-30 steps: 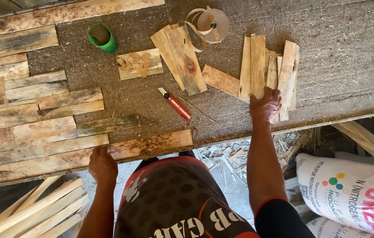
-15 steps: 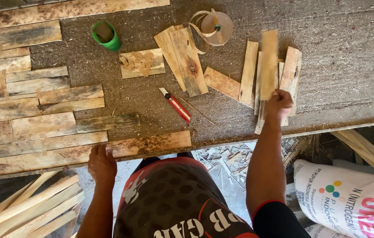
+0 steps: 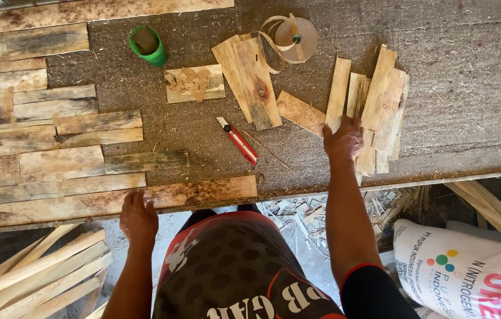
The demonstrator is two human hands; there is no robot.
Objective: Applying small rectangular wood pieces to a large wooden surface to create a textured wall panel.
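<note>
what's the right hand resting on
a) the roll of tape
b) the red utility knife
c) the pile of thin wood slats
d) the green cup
c, the right hand lies on the pile of thin wood slats, while the red utility knife sits apart to its left and the green cup and roll of tape lie farther up the bench.

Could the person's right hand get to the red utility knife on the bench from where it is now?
Probably yes. The right hand rests on the loose wood strips, and the red utility knife lies just beside it on bare bench top, with nothing in between.
</note>
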